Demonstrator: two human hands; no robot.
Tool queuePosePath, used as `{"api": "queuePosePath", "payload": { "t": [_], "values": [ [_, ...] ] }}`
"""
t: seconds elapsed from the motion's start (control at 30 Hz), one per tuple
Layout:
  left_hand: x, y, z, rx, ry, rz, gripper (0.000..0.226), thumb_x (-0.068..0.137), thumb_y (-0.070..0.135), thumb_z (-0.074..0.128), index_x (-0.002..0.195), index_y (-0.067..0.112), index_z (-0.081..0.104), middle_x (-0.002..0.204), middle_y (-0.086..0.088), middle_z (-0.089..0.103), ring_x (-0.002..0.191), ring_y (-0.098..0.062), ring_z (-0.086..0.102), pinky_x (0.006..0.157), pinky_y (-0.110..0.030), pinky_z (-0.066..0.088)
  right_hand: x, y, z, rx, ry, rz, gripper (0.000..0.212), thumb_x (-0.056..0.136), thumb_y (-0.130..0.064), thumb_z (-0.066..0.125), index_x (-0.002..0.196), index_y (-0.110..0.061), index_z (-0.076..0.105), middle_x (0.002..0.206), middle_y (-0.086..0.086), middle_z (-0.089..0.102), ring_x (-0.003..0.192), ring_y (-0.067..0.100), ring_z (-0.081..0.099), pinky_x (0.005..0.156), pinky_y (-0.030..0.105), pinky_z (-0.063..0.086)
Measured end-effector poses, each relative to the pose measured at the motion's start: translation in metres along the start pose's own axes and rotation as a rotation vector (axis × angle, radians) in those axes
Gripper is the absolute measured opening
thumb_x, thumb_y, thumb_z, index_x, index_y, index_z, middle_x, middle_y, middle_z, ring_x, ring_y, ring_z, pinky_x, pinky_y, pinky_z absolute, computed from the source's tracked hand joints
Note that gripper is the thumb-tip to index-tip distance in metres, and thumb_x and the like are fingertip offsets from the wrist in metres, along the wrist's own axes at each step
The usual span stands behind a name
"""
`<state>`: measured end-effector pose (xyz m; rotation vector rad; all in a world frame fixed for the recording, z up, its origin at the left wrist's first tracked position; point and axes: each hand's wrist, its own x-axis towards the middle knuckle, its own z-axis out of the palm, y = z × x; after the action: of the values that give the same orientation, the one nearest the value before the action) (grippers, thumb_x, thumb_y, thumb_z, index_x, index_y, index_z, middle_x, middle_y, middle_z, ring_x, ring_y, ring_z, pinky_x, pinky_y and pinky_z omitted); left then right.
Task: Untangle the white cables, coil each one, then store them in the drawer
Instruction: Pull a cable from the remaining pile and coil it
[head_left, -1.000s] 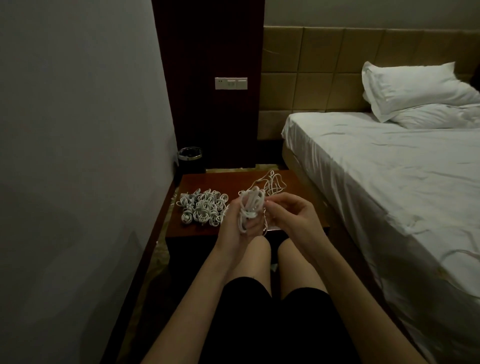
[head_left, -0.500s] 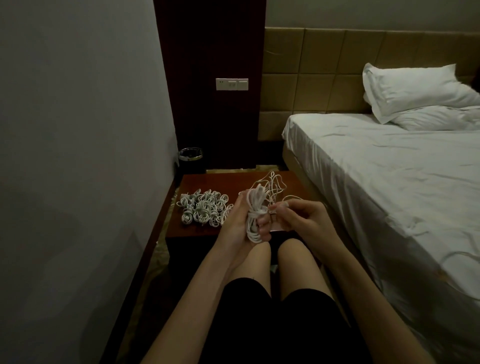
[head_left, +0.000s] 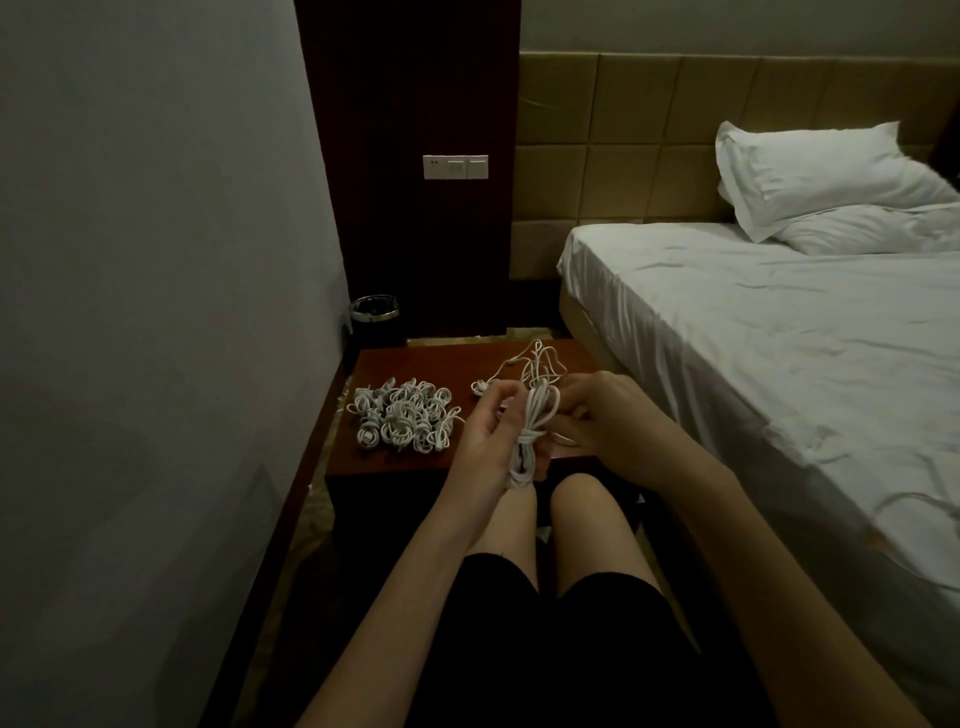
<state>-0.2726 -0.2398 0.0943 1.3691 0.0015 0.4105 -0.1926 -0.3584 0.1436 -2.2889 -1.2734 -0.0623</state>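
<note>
The white cable (head_left: 535, 431) is a long bunch of loops, held up in the air just over the near edge of the small table (head_left: 415, 364). It looks light, thin and bendy, so I think it will flop and slip loose if it is not held tight. The best place to hold it is the middle, where one turn of cable wraps around the bunch like a belt.

The left hand (head_left: 488, 441) has its fingers curled around the bunch, just left of it, with loops sticking out above and below. The right hand (head_left: 608, 421) is on the right side, touching the bunch. Its fingertips look pressed together near the top loops, as if pinching the loose end, but it is too dark to be sure.

A loose tangle of cable (head_left: 535, 361) lies on the far side of the table, just behind the hands. A pile of coiled cables (head_left: 402, 421) sits on the left part of the table, near the left hand but not touching it. No drawer can be seen.
</note>
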Motion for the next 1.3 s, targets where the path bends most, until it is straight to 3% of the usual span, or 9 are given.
{"api": "queuePosePath", "payload": {
  "t": [0.13, 0.27, 0.5, 0.63, 0.77, 0.97, 1.1, 1.2, 1.3],
  "values": [
    [-0.002, 0.002, 0.000, -0.017, 0.014, -0.025, 0.025, 0.094, 0.035, 0.046, 0.106, 0.014, 0.054, 0.080, 0.001, 0.064, 0.063, -0.012, 0.062, 0.061, -0.030, 0.054, -0.002, 0.002, 0.000, 0.013, -0.029, -0.030, 0.017, 0.096, -0.019, 0.055, 0.095, -0.015, 0.071, 0.096, -0.006, 0.059, 0.087, 0.010, 0.058, 0.070, 0.011, 0.041],
    [-0.001, 0.004, 0.002, -0.102, 0.018, -0.082, 0.017, 0.100, 0.027, 0.044, 0.105, 0.016, 0.055, 0.090, -0.003, 0.067, 0.072, -0.016, 0.066, 0.066, -0.035, 0.057, -0.008, 0.010, 0.003, 0.453, 0.138, 0.043, 0.011, 0.087, -0.018, 0.067, 0.089, -0.012, 0.076, 0.075, -0.002, 0.072, 0.069, 0.013, 0.069, 0.064, 0.024, 0.056],
    [0.001, 0.006, 0.002, -0.200, 0.023, -0.107, 0.015, 0.101, 0.024, 0.044, 0.105, 0.015, 0.055, 0.084, 0.004, 0.071, 0.072, -0.014, 0.068, 0.061, -0.034, 0.059, -0.010, 0.008, 0.015, 0.576, 0.334, 0.036, 0.005, 0.082, -0.009, 0.072, 0.084, -0.004, 0.071, 0.078, 0.005, 0.072, 0.068, 0.013, 0.070, 0.064, 0.022, 0.057],
    [0.002, 0.003, 0.000, 0.050, 0.144, 0.030, 0.021, 0.101, 0.030, 0.043, 0.104, 0.015, 0.058, 0.091, -0.002, 0.068, 0.076, -0.015, 0.067, 0.065, -0.031, 0.057, -0.013, 0.010, 0.019, 0.719, 0.250, 0.013, 0.013, 0.086, -0.008, 0.066, 0.095, -0.013, 0.073, 0.092, 0.003, 0.073, 0.088, 0.018, 0.070, 0.080, 0.030, 0.058],
    [-0.001, -0.002, 0.003, 0.280, 0.197, 0.160, 0.016, 0.101, 0.032, 0.038, 0.098, 0.023, 0.051, 0.082, 0.004, 0.063, 0.065, -0.004, 0.066, 0.057, -0.020, 0.053, -0.015, 0.000, 0.031, 0.968, 0.182, 0.138, 0.017, 0.083, -0.023, 0.064, 0.096, -0.015, 0.070, 0.086, -0.004, 0.073, 0.082, 0.010, 0.070, 0.069, 0.019, 0.055],
    [-0.003, -0.013, 0.005, 0.500, 0.141, 0.253, 0.017, 0.104, 0.028, 0.036, 0.107, 0.017, 0.049, 0.076, 0.007, 0.061, 0.060, 0.005, 0.060, 0.054, -0.011, 0.044, -0.009, -0.006, 0.046, 0.961, 0.394, 0.262, 0.006, 0.086, -0.017, 0.068, 0.091, -0.014, 0.067, 0.079, -0.006, 0.068, 0.069, -0.003, 0.065, 0.060, 0.009, 0.049],
    [0.000, -0.025, -0.002, 0.552, 0.136, 0.266, 0.016, 0.103, 0.030, 0.043, 0.114, 0.023, 0.051, 0.105, 0.000, 0.062, 0.083, 0.000, 0.063, 0.067, -0.020, 0.052, -0.003, -0.001, 0.046, 1.013, 0.452, 0.370, 0.030, 0.085, -0.015, 0.070, 0.112, -0.015, 0.057, 0.092, -0.004, 0.065, 0.075, -0.002, 0.068, 0.063, 0.017, 0.055],
    [0.000, -0.027, -0.006, 0.513, 0.136, 0.281, 0.024, 0.098, 0.030, 0.053, 0.121, 0.029, 0.054, 0.120, 0.006, 0.057, 0.108, -0.008, 0.059, 0.089, -0.034, 0.055, -0.004, 0.003, 0.048, 1.064, 0.454, 0.324, 0.028, 0.089, -0.011, 0.066, 0.115, -0.012, 0.055, 0.089, -0.002, 0.069, 0.082, 0.008, 0.071, 0.065, 0.021, 0.057],
    [0.002, -0.022, -0.008, 0.486, 0.138, 0.278, 0.032, 0.095, 0.021, 0.059, 0.124, 0.033, 0.057, 0.120, 0.007, 0.057, 0.110, -0.009, 0.058, 0.093, -0.037, 0.053, -0.005, 0.004, 0.050, 1.051, 0.461, 0.209, 0.015, 0.092, -0.006, 0.060, 0.107, -0.008, 0.058, 0.086, -0.006, 0.072, 0.083, 0.013, 0.071, 0.065, 0.023, 0.056]
  ]
}}
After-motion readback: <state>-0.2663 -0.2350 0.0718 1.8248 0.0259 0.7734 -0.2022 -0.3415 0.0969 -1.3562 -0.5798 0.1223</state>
